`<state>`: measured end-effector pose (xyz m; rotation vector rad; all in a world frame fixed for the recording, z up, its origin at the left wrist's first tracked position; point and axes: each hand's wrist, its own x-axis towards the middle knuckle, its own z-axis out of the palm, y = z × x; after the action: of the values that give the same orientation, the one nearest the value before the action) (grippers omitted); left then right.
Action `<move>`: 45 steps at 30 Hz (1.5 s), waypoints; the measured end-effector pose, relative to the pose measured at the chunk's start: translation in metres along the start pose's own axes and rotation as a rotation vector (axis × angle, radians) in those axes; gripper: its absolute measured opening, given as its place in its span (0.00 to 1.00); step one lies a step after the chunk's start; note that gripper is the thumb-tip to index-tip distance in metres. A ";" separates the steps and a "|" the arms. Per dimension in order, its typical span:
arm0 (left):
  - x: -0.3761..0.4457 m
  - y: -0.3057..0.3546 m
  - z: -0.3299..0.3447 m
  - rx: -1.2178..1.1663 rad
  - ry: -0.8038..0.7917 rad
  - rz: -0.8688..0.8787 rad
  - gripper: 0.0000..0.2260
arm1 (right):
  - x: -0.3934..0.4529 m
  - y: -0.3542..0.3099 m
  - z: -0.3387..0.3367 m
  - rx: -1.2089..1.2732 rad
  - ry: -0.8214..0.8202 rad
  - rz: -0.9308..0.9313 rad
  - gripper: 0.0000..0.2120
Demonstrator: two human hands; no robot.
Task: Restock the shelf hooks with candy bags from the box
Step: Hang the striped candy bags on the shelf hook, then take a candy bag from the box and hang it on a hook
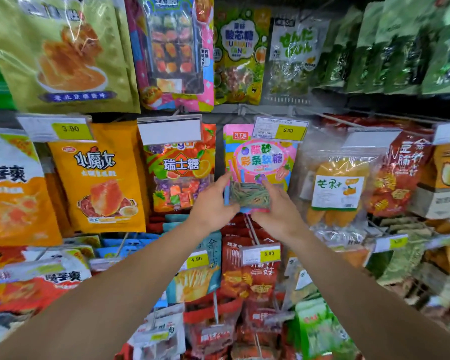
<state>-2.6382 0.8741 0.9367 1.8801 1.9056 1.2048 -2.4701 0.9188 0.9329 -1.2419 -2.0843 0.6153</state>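
A pink and blue candy bag (260,162) with a clear window of green and orange strips hangs in the middle row of the shelf, under a 5.00 price tag (281,130). My left hand (213,201) grips the bag's lower left edge, thumb on the front. On the lower right corner sits my right hand (277,206), fingers on the window. Both arms reach up from the bottom of the view. The hook that carries the bag is hidden behind the price tag. No box is in view.
An orange fruit candy bag (179,172) hangs just left, a clear mango bag (338,188) just right. Red snack packs (250,276) hang on hooks below my hands. Yellow-green bags (63,53) and a sushi candy pack (174,48) fill the row above.
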 end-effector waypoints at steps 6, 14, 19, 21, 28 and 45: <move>-0.054 0.005 -0.004 0.062 -0.037 -0.115 0.31 | -0.050 -0.003 -0.007 -0.065 -0.044 0.016 0.34; -0.180 0.011 -0.006 0.077 -0.047 -0.239 0.25 | -0.153 0.003 0.014 -0.142 -0.198 0.047 0.31; -0.276 -0.010 -0.004 0.027 -0.090 -0.404 0.26 | -0.230 0.011 0.067 -0.108 -0.330 0.091 0.32; -0.315 -0.025 -0.004 0.054 -0.127 -0.456 0.24 | -0.260 0.012 0.092 -0.106 -0.399 0.112 0.31; -0.455 -0.097 -0.013 0.091 -0.219 -0.743 0.24 | -0.359 0.006 0.196 -0.111 -0.721 0.126 0.27; -0.669 -0.380 -0.125 -0.118 -0.286 -1.238 0.20 | -0.490 -0.101 0.513 -0.180 -1.094 0.439 0.24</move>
<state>-2.8890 0.2727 0.5083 0.4654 2.1124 0.5438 -2.7217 0.3994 0.5086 -1.7106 -2.7481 1.6151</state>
